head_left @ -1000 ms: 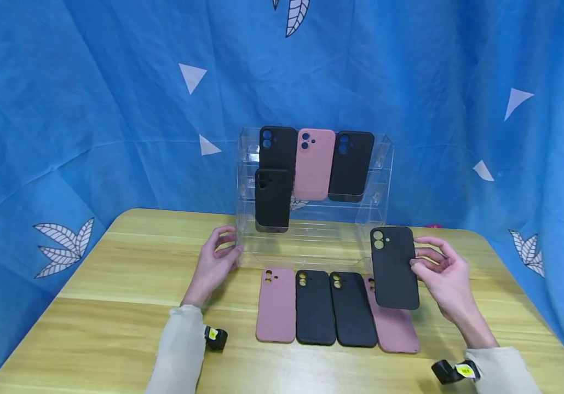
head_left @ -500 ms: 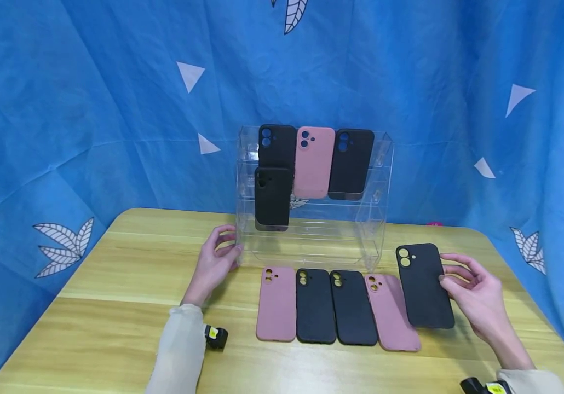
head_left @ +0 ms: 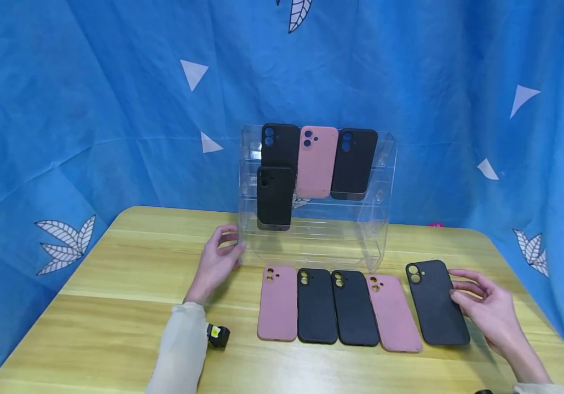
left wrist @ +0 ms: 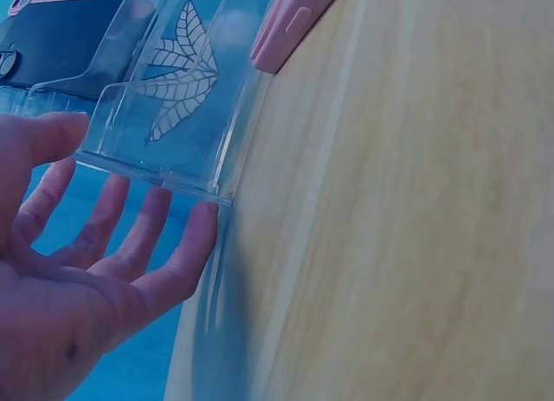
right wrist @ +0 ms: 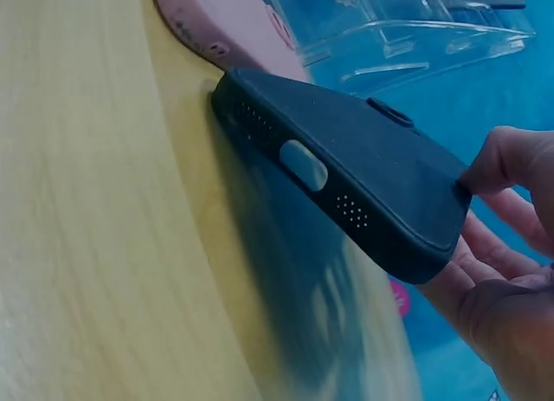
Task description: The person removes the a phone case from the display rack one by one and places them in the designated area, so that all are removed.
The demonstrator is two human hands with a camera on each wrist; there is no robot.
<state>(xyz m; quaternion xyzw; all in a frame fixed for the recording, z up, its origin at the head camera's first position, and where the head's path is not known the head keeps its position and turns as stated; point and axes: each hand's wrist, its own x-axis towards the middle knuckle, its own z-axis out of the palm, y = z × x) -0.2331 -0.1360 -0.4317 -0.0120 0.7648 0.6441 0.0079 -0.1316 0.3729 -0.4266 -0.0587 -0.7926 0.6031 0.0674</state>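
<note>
My right hand [head_left: 491, 312] pinches a black phone case [head_left: 438, 303] by its right edge, thumb on the back and fingers beneath. The right wrist view shows the case [right wrist: 363, 158] tilted low over the table, its far corner close to a pink case [right wrist: 216, 20]. At the clear acrylic stand [head_left: 311, 249], my left hand [head_left: 217, 265] touches the left side with relaxed, slightly bent fingers. In the left wrist view its fingertips rest along the stand's side edge. Two pink and two black cases lie in a row before the stand, including a pink case [head_left: 394, 312] beside the held one.
On the stand's top tier stand a black case [head_left: 280, 145], a pink case [head_left: 317, 161] and another black case [head_left: 354, 164]. Below them leans a further black case [head_left: 275, 197]. A blue patterned curtain [head_left: 114, 109] hangs behind the wooden table [head_left: 114, 306].
My right hand has carried the black case rightward and down toward the table, uncovering the right-hand pink case in the row. The left hand has stayed at the stand.
</note>
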